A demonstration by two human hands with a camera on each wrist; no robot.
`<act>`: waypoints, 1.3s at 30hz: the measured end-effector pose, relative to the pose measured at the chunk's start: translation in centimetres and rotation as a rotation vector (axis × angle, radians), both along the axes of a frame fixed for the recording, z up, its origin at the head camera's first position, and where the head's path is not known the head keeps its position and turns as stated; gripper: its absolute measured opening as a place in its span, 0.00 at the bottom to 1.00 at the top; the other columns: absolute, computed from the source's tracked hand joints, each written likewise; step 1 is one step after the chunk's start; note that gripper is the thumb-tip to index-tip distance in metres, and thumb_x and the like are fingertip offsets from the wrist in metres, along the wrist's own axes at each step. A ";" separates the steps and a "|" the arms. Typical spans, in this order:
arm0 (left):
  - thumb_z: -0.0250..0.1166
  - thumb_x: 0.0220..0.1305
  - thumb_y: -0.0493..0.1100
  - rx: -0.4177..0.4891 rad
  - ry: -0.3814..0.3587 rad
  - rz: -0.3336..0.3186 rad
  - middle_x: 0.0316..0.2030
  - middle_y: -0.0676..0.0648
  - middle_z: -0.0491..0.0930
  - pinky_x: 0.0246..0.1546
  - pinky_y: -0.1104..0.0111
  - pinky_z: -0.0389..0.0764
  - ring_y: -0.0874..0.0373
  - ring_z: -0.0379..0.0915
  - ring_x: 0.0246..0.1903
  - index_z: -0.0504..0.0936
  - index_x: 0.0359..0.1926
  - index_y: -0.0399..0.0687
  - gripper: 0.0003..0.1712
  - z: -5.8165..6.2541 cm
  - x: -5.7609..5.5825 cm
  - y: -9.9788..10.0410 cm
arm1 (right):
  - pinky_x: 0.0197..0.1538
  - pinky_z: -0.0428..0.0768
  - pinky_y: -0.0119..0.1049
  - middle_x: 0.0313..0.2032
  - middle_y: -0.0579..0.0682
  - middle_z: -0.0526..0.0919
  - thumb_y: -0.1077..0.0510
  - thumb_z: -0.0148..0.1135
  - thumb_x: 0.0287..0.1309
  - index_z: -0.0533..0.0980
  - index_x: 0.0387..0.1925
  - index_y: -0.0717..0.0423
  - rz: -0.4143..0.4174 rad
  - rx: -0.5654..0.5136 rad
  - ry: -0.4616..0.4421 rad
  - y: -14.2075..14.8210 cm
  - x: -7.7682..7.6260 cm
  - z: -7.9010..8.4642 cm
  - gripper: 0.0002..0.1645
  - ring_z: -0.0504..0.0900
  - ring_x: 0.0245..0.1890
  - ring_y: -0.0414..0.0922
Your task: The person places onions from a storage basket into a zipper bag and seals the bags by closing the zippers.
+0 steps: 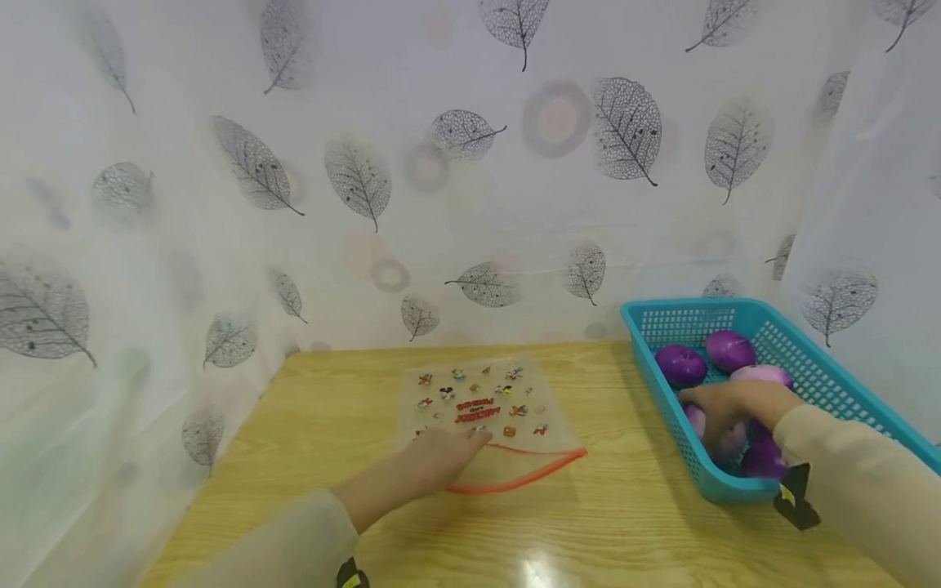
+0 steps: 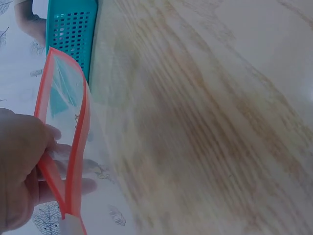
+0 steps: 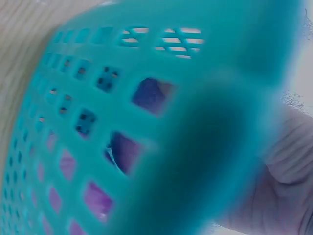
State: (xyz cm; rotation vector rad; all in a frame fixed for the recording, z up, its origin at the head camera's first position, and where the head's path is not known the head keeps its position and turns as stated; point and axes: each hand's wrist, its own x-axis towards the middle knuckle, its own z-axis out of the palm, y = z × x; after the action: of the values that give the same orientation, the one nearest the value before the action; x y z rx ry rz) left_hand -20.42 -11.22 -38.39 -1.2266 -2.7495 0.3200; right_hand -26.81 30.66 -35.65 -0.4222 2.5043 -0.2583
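Bag point(image 1: 481, 396) left of the basket point(image 1: 735, 490), objects point(image 1: 731, 351) in the basket, table point(image 1: 610, 506) beneath both, sheet point(image 1: 456, 220) behind.

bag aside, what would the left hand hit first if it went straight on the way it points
Probably the left side of the basket, beyond the bag that the left hand holds; depth and height are hard to judge.

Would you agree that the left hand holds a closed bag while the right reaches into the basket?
Not quite: the left wrist view shows the bag open. The left hand holds it, and the right hand reaches into the basket.
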 end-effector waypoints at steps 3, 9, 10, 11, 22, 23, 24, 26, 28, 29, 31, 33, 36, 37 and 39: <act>0.62 0.59 0.31 0.008 -0.004 -0.008 0.51 0.46 0.81 0.11 0.82 0.63 0.66 0.65 0.16 0.73 0.58 0.44 0.24 0.7 -0.1 -0.2 | 0.40 0.79 0.46 0.43 0.59 0.74 0.61 0.73 0.33 0.69 0.52 0.58 0.038 0.028 0.044 -0.1 0.0 0.5 0.38 0.72 0.41 0.54; 0.62 0.58 0.29 0.033 -0.003 -0.012 0.46 0.46 0.83 0.12 0.84 0.64 0.68 0.58 0.12 0.73 0.58 0.42 0.25 1.7 -0.2 -0.4 | 0.39 0.79 0.46 0.39 0.55 0.74 0.61 0.73 0.31 0.70 0.44 0.54 0.083 0.050 0.096 -0.2 0.2 1.2 0.32 0.73 0.38 0.52; 0.62 0.58 0.29 0.037 0.002 -0.013 0.45 0.45 0.83 0.12 0.84 0.63 0.68 0.57 0.10 0.73 0.58 0.42 0.26 1.7 -0.2 -0.4 | 0.39 0.79 0.46 0.39 0.55 0.74 0.61 0.73 0.31 0.70 0.44 0.55 0.086 0.053 0.104 -0.2 0.2 1.2 0.33 0.73 0.38 0.52; 0.61 0.57 0.28 0.035 0.006 -0.012 0.46 0.45 0.82 0.11 0.84 0.61 0.67 0.58 0.10 0.72 0.58 0.42 0.26 1.8 -0.2 -0.5 | 0.38 0.79 0.45 0.39 0.55 0.74 0.61 0.73 0.31 0.70 0.44 0.55 0.084 0.054 0.108 -0.2 0.2 1.3 0.33 0.73 0.37 0.52; 0.61 0.58 0.31 0.129 0.173 -0.119 0.43 0.45 0.83 0.22 0.76 0.79 0.59 0.79 0.26 0.75 0.54 0.41 0.20 1.7 -1.2 -0.6 | 0.35 0.81 0.51 0.38 0.61 0.76 0.60 0.72 0.27 0.71 0.46 0.62 0.046 0.077 0.230 0.2 0.3 2.3 0.36 0.77 0.38 0.56; 0.61 0.58 0.31 0.136 0.199 -0.133 0.42 0.46 0.83 0.20 0.77 0.77 0.59 0.78 0.25 0.76 0.52 0.42 0.20 1.8 -1.3 -0.6 | 0.34 0.81 0.50 0.37 0.61 0.76 0.60 0.72 0.27 0.71 0.46 0.62 0.045 0.078 0.244 0.3 0.3 2.3 0.36 0.77 0.38 0.56; 0.62 0.57 0.31 0.143 0.220 -0.143 0.41 0.46 0.84 0.18 0.78 0.76 0.60 0.77 0.23 0.76 0.51 0.42 0.19 1.8 -1.4 -0.6 | 0.33 0.82 0.49 0.37 0.62 0.75 0.60 0.72 0.27 0.71 0.46 0.62 0.042 0.076 0.259 0.3 0.3 2.3 0.36 0.77 0.37 0.56; 0.61 0.56 0.30 0.141 0.265 -0.151 0.41 0.46 0.84 0.11 0.79 0.69 0.63 0.71 0.17 0.76 0.52 0.42 0.20 2.0 -1.5 -0.6 | 0.31 0.82 0.48 0.36 0.62 0.74 0.59 0.73 0.27 0.71 0.45 0.62 0.042 0.074 0.292 0.4 0.3 2.3 0.36 0.77 0.36 0.56; 0.61 0.55 0.29 0.143 0.302 -0.158 0.43 0.47 0.84 0.09 0.78 0.67 0.63 0.68 0.15 0.76 0.53 0.41 0.22 2.2 -1.7 -0.6 | 0.29 0.81 0.45 0.36 0.63 0.74 0.59 0.73 0.26 0.72 0.45 0.62 0.039 0.066 0.321 0.4 0.4 2.4 0.36 0.77 0.34 0.55; 0.61 0.55 0.29 0.146 0.312 -0.158 0.44 0.46 0.83 0.10 0.78 0.68 0.63 0.68 0.15 0.75 0.54 0.41 0.23 2.3 -1.7 -0.6 | 0.29 0.81 0.45 0.36 0.63 0.74 0.58 0.74 0.26 0.72 0.45 0.62 0.036 0.064 0.335 0.4 0.4 2.4 0.36 0.77 0.34 0.55; 0.61 0.55 0.28 0.146 0.311 -0.144 0.46 0.46 0.83 0.08 0.78 0.65 0.64 0.64 0.13 0.73 0.58 0.40 0.27 2.5 -1.8 -0.5 | 0.30 0.81 0.48 0.37 0.65 0.74 0.58 0.74 0.27 0.71 0.46 0.62 0.039 0.066 0.362 0.4 0.4 2.5 0.37 0.77 0.35 0.58; 0.62 0.54 0.27 0.159 0.301 -0.132 0.46 0.45 0.83 0.08 0.78 0.65 0.63 0.65 0.14 0.72 0.59 0.40 0.29 2.7 -1.8 -0.5 | 0.32 0.81 0.52 0.38 0.66 0.75 0.57 0.74 0.28 0.71 0.47 0.63 0.047 0.073 0.388 0.3 0.3 2.6 0.37 0.78 0.37 0.61; 0.63 0.52 0.27 0.176 0.299 -0.112 0.44 0.45 0.84 0.07 0.80 0.60 0.63 0.69 0.15 0.71 0.60 0.41 0.31 2.8 -1.8 -0.4 | 0.35 0.80 0.60 0.40 0.69 0.75 0.55 0.74 0.29 0.71 0.48 0.64 0.065 0.091 0.429 0.2 0.2 2.6 0.39 0.77 0.40 0.66; 0.63 0.52 0.27 0.178 0.309 -0.111 0.42 0.46 0.84 0.06 0.80 0.59 0.63 0.69 0.15 0.72 0.59 0.41 0.31 2.8 -1.8 -0.3 | 0.35 0.80 0.61 0.41 0.70 0.75 0.55 0.74 0.29 0.71 0.49 0.65 0.066 0.091 0.438 0.1 0.1 2.7 0.39 0.77 0.40 0.68; 0.63 0.53 0.28 0.177 0.339 -0.114 0.39 0.47 0.85 0.06 0.80 0.57 0.64 0.69 0.15 0.72 0.58 0.42 0.29 2.8 -1.8 -0.3 | 0.36 0.79 0.62 0.42 0.72 0.74 0.54 0.74 0.29 0.70 0.49 0.65 0.065 0.091 0.456 0.1 0.1 2.8 0.41 0.77 0.41 0.69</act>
State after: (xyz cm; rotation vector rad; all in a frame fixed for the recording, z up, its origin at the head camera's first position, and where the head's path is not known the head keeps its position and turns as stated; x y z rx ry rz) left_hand -22.27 -11.51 -35.58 -1.1567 -2.3564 0.2415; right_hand -26.71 30.72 -32.88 -0.5772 2.9236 -0.0200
